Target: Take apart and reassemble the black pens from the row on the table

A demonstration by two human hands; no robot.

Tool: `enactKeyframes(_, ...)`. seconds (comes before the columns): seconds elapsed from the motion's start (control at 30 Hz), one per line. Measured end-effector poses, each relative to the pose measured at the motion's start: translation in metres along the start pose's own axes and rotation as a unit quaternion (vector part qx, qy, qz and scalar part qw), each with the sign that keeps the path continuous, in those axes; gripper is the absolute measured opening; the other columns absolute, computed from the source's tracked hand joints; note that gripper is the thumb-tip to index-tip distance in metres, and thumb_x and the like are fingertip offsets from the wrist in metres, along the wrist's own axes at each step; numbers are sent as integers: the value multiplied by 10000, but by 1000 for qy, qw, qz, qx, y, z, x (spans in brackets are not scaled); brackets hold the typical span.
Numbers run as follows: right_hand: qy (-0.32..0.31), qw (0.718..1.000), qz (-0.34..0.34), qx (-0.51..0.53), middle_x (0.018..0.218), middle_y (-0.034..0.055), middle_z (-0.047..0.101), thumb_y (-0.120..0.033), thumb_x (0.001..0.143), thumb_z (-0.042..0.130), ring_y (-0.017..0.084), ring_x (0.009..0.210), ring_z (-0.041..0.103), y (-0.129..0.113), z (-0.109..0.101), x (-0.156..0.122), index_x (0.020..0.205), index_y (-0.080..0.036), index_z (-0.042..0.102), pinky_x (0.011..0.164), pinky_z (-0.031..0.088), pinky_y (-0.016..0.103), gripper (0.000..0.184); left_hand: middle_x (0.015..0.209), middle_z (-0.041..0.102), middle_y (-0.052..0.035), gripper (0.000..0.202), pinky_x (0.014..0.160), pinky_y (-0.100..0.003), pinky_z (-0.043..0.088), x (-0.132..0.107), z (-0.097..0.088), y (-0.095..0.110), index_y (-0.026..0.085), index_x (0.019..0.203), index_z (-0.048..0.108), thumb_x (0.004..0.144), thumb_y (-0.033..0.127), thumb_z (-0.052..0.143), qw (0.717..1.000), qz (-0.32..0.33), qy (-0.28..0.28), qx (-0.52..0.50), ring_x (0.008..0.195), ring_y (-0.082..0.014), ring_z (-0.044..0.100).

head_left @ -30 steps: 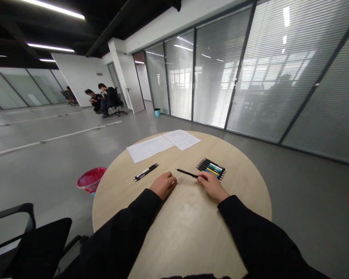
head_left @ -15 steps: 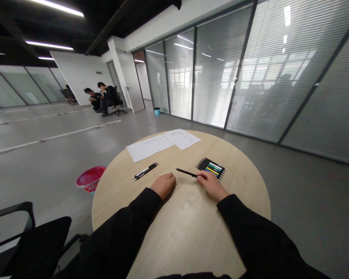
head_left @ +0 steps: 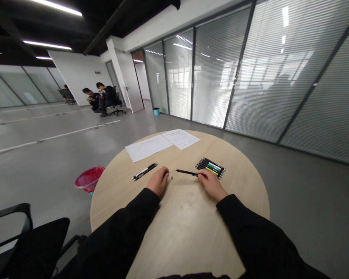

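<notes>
On a round wooden table (head_left: 192, 228), my right hand (head_left: 211, 183) pinches the rear end of a black pen (head_left: 186, 172) that lies pointing left. Right behind that hand sits a row of several pens (head_left: 211, 167) with black, green, yellow and blue barrels. My left hand (head_left: 158, 181) rests curled on the tabletop, fingers folded, and a tiny pale piece (head_left: 171, 178) lies just off its fingertips. Whether the fingers hold anything I cannot make out. Two more pens (head_left: 144, 171), one black and one white, lie side by side to the left of that hand.
Two white paper sheets (head_left: 149, 147) (head_left: 181, 138) lie at the table's far edge. A red waste basket (head_left: 89, 179) stands on the floor at left, a black office chair (head_left: 23, 240) at lower left. People sit far back by the wall (head_left: 100, 99). Glass partitions with blinds run along the right.
My left hand has slid a little forward and left, and a tiny pale piece now shows on the table by its fingertips. My right hand still holds the black pen in place.
</notes>
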State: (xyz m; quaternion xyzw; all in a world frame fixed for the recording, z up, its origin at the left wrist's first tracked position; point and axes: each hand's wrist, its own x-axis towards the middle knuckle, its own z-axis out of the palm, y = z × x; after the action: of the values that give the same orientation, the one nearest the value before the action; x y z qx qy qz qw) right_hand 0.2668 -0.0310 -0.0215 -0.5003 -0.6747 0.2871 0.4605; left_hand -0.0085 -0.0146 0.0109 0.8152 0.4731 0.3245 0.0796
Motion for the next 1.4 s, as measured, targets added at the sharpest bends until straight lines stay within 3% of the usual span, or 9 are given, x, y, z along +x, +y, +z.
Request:
enactKeyframes(0.3,-3,999,-24,-27,862,46,688,-254,859,501,194,795,601,-4,-3,-1,949,-189,706,780,445,317,232,776,666,-33,149,650,-292,467,4,0,6,178,888,656,838,261,543,993,-56,48,-90,674,-166,579)
enactKeyframes(1.1,-18,999,-38,-31,965,64,719,-235,868,517,211,887,633,0,-1,0,961,-186,715,846,460,337,224,793,676,-42,155,644,-282,473,3,-2,10,170,866,672,835,258,548,993,-38,45,-104,668,-156,582)
enactKeyframes(1.4,-20,998,-48,-35,981,58,726,-222,858,530,211,913,641,0,0,0,953,-195,719,860,462,338,212,759,689,-39,154,657,-280,490,3,2,11,161,864,676,825,270,574,982,-65,13,-179,664,-156,621)
